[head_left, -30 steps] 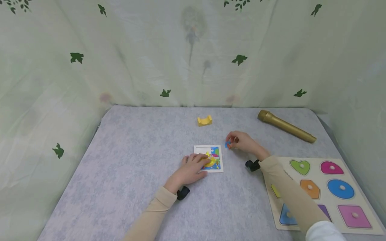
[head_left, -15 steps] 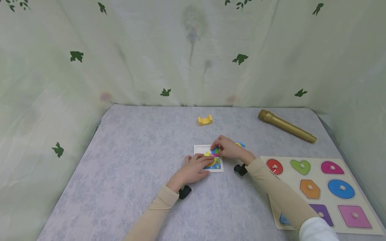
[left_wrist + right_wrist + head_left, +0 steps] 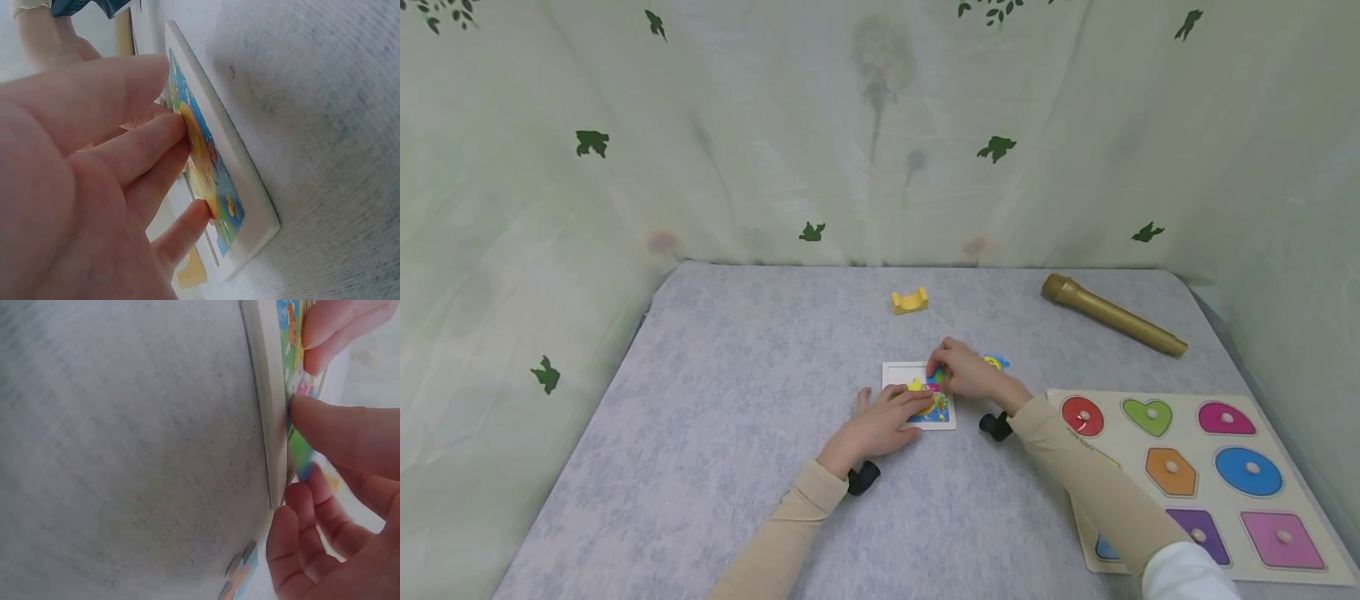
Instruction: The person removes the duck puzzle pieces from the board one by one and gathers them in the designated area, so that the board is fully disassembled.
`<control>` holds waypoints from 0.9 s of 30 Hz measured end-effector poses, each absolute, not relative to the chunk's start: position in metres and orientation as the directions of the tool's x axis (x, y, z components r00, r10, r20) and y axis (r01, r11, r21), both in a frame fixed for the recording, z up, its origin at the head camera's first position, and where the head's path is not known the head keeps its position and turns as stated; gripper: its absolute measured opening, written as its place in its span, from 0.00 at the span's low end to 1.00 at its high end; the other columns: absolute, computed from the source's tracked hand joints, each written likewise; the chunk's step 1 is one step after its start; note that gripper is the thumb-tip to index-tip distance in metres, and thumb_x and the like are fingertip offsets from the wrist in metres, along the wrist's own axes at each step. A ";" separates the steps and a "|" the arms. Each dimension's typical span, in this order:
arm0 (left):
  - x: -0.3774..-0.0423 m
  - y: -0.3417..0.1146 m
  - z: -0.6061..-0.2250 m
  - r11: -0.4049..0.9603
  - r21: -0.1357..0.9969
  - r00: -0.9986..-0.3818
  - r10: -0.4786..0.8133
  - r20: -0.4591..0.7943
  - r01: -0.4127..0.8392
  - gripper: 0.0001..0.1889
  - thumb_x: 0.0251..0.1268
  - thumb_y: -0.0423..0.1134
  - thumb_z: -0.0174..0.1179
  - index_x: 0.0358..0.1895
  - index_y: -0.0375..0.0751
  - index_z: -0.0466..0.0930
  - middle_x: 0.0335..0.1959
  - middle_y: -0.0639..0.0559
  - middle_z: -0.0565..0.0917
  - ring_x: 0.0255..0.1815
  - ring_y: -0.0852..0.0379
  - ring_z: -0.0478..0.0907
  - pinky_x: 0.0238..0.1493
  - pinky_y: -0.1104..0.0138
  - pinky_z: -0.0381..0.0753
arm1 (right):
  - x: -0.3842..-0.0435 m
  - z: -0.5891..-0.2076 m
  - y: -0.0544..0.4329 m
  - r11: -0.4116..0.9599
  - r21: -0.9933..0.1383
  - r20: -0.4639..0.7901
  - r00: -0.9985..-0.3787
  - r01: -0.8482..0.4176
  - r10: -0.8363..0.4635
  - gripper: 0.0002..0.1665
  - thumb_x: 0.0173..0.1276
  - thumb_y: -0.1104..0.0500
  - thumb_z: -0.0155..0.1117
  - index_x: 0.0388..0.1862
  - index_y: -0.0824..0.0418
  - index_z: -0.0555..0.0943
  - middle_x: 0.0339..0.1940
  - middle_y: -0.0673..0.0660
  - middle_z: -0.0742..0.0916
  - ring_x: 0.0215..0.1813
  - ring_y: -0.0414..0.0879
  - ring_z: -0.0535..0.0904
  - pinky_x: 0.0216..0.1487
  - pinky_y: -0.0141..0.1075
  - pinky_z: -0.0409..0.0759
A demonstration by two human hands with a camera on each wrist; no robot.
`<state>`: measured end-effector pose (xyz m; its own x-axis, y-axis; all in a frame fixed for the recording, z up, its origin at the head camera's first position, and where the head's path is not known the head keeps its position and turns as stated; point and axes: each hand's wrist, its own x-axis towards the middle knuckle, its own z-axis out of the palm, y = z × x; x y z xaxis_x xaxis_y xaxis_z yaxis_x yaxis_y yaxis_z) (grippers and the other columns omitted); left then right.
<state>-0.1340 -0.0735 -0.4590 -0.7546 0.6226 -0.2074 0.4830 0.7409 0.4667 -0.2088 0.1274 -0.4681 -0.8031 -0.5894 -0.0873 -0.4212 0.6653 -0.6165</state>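
Observation:
A small white-framed jigsaw puzzle (image 3: 951,417) lies flat on the table, with a yellow figure in its picture. My left hand (image 3: 883,421) rests on it with fingers extended, their tips touching the picture in the left wrist view. At the puzzle's far right corner, my right hand (image 3: 973,371) pinches a green and blue puzzle piece (image 3: 301,450) between thumb and fingers. That piece is mostly covered by the fingers in the head view. Just right of the right hand, a loose blue and yellow puzzle piece (image 3: 997,362) lies on the table.
A yellow cradle-shaped block (image 3: 910,301) stands beyond the puzzle. A gold toy microphone (image 3: 1112,315) lies at the back right. On the right, a knobbed shape board (image 3: 1213,554) sits partly under the right sleeve. Curtains enclose the table's back and sides.
My right hand has moved left from beside the puzzle, where it pinched a blue and orange piece, onto the puzzle's corner. The loose piece has come into view. My left hand has barely shifted.

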 end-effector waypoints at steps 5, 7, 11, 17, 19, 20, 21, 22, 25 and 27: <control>-0.134 -0.073 -0.459 0.741 0.467 -0.753 0.623 -0.212 0.482 0.27 0.72 0.45 0.53 0.72 0.50 0.63 0.72 0.57 0.63 0.72 0.48 0.53 0.61 0.32 0.42 | -0.206 -0.468 0.125 0.643 -0.603 -0.043 -0.785 -0.472 -0.618 0.13 0.55 0.75 0.64 0.33 0.58 0.79 0.40 0.54 0.76 0.40 0.48 0.70 0.45 0.40 0.72; -0.134 -0.073 -0.459 0.741 0.468 -0.752 0.624 -0.214 0.482 0.27 0.72 0.45 0.53 0.72 0.50 0.63 0.72 0.58 0.62 0.72 0.48 0.53 0.61 0.32 0.42 | -0.206 -0.468 0.125 0.636 -0.621 -0.042 -0.791 -0.458 -0.610 0.15 0.57 0.76 0.61 0.37 0.58 0.78 0.40 0.53 0.76 0.39 0.48 0.71 0.43 0.39 0.73; -0.134 -0.074 -0.460 0.741 0.466 -0.752 0.624 -0.212 0.483 0.27 0.72 0.45 0.53 0.72 0.51 0.63 0.72 0.57 0.63 0.72 0.48 0.53 0.61 0.33 0.43 | -0.209 -0.467 0.129 0.592 -0.697 -0.017 -0.816 -0.406 -0.578 0.16 0.60 0.76 0.60 0.43 0.60 0.77 0.40 0.54 0.78 0.38 0.47 0.73 0.41 0.38 0.74; -0.134 -0.074 -0.461 0.737 0.483 -0.756 0.621 -0.208 0.473 0.26 0.72 0.44 0.53 0.72 0.50 0.64 0.71 0.56 0.63 0.72 0.47 0.53 0.61 0.33 0.42 | -0.220 -0.463 0.151 0.502 -0.814 -0.015 -0.853 -0.292 -0.521 0.11 0.61 0.73 0.60 0.42 0.65 0.81 0.39 0.57 0.81 0.35 0.49 0.75 0.35 0.39 0.75; -0.134 -0.074 -0.461 0.736 0.490 -0.755 0.620 -0.211 0.467 0.27 0.72 0.44 0.53 0.72 0.50 0.63 0.72 0.56 0.63 0.73 0.47 0.52 0.61 0.33 0.42 | -0.225 -0.462 0.164 0.466 -0.853 -0.036 -0.865 -0.234 -0.500 0.11 0.61 0.72 0.60 0.43 0.67 0.81 0.39 0.60 0.81 0.33 0.49 0.75 0.33 0.39 0.75; -0.134 -0.074 -0.461 0.736 0.492 -0.755 0.620 -0.213 0.466 0.27 0.72 0.44 0.53 0.72 0.50 0.63 0.72 0.56 0.63 0.73 0.48 0.52 0.62 0.33 0.42 | -0.227 -0.461 0.172 0.451 -0.867 -0.043 -0.869 -0.212 -0.493 0.11 0.62 0.72 0.59 0.44 0.68 0.80 0.40 0.62 0.81 0.32 0.49 0.75 0.32 0.39 0.75; -0.134 -0.074 -0.461 0.736 0.493 -0.755 0.619 -0.214 0.464 0.27 0.72 0.44 0.53 0.72 0.50 0.63 0.72 0.56 0.63 0.73 0.48 0.51 0.62 0.33 0.42 | -0.229 -0.461 0.180 0.435 -0.880 -0.048 -0.875 -0.191 -0.482 0.11 0.62 0.72 0.60 0.45 0.70 0.80 0.40 0.63 0.80 0.32 0.49 0.75 0.32 0.39 0.75; -0.134 -0.074 -0.462 0.736 0.494 -0.755 0.619 -0.215 0.463 0.27 0.72 0.44 0.53 0.72 0.50 0.63 0.72 0.56 0.63 0.73 0.48 0.51 0.62 0.33 0.41 | -0.231 -0.460 0.189 0.424 -0.889 -0.055 -0.881 -0.171 -0.470 0.12 0.62 0.71 0.60 0.46 0.71 0.80 0.41 0.64 0.80 0.32 0.48 0.75 0.32 0.39 0.75; -0.133 -0.074 -0.461 0.737 0.495 -0.756 0.618 -0.215 0.461 0.27 0.72 0.44 0.53 0.73 0.50 0.62 0.72 0.56 0.63 0.73 0.48 0.51 0.62 0.33 0.41 | -0.234 -0.456 0.216 0.428 -0.896 -0.080 -0.902 -0.122 -0.425 0.14 0.63 0.72 0.60 0.48 0.73 0.79 0.43 0.67 0.80 0.34 0.47 0.75 0.35 0.39 0.76; -0.133 -0.074 -0.461 0.737 0.491 -0.756 0.619 -0.212 0.465 0.27 0.72 0.44 0.53 0.73 0.50 0.62 0.72 0.56 0.63 0.73 0.48 0.51 0.62 0.33 0.41 | -0.234 -0.453 0.234 0.446 -0.891 -0.117 -0.911 -0.079 -0.395 0.14 0.64 0.73 0.58 0.49 0.75 0.78 0.43 0.69 0.79 0.35 0.50 0.76 0.36 0.41 0.77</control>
